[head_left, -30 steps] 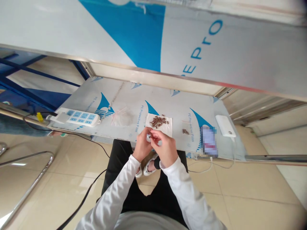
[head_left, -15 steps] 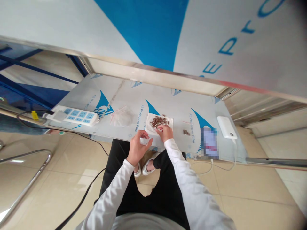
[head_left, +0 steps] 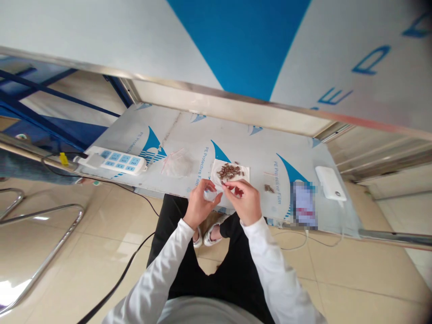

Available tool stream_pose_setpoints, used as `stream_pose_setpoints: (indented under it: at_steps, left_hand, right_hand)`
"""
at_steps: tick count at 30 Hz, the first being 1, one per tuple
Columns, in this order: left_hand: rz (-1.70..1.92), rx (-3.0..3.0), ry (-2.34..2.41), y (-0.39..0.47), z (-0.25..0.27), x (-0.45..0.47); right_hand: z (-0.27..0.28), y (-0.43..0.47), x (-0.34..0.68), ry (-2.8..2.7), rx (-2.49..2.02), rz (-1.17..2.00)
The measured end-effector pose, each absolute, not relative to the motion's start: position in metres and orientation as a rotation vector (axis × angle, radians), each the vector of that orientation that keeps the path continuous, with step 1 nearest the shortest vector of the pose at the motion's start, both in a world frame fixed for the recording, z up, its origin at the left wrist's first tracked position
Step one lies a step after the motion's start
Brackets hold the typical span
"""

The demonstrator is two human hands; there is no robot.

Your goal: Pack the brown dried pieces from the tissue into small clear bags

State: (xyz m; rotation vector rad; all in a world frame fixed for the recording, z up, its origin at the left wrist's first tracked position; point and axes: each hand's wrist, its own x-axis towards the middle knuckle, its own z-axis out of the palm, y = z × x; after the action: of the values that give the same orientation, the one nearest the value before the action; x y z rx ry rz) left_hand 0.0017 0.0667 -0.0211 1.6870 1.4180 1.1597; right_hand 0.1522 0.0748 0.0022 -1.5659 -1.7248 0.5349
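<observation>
Brown small pieces (head_left: 228, 171), likely light and stiff, are best pinched mid-length. One seems pinched by the right hand (head_left: 248, 202); clear plastic (head_left: 209, 195) is held in the left hand (head_left: 198, 204).

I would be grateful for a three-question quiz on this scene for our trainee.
1. True or false: Small brown cylinders lie heaped on a square white sheet.
2. Relative to the crumpled clear plastic bag, the long white power strip with blue sockets lies:
A) on top of it
B) to the person's left of it
C) to the person's right of it
3. Fill in: The white, rounded rectangular device is nearer the person's ____ hand.

Key: 1. True. 2. B. 3. Right hand.
</observation>
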Motion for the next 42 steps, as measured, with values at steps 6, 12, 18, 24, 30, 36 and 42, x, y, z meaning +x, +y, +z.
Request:
stream_pose_setpoints:
  at_steps: [6, 12, 18, 24, 30, 36, 42]
  left_hand:
    - [1.170, 1.726, 1.337, 0.062, -0.004, 0.017]
    - [1.131, 1.666, 1.080, 0.053, 0.012, 0.006]
    - [1.116, 1.254, 1.013, 0.050, 0.021, -0.002]
    - [1.235, 1.132, 1.085, 0.045, 0.022, 0.006]
    - [1.232, 1.115, 1.063, 0.040, 0.028, 0.006]
    - [1.140, 1.198, 1.021, 0.038, 0.029, 0.004]
    - [1.121, 1.164, 1.002, 0.028, 0.018, 0.009]
  right_hand:
    - [0.045, 0.055, 0.148, -2.082, -1.372, 0.576]
    - [0.049, 0.057, 0.168, -1.984, -1.260, 0.817]
    - [0.055, 0.058, 0.186, -1.720, -1.278, 1.182]
    - [0.043, 0.046, 0.170, -1.251, -1.298, 1.324]
    - [0.036, 0.037, 0.159, -1.111, -1.282, 1.279]
    - [0.040, 0.028, 0.160, -1.154, -1.240, 1.317]
    - [0.029, 0.013, 0.161, -1.219, -1.342, 1.126]
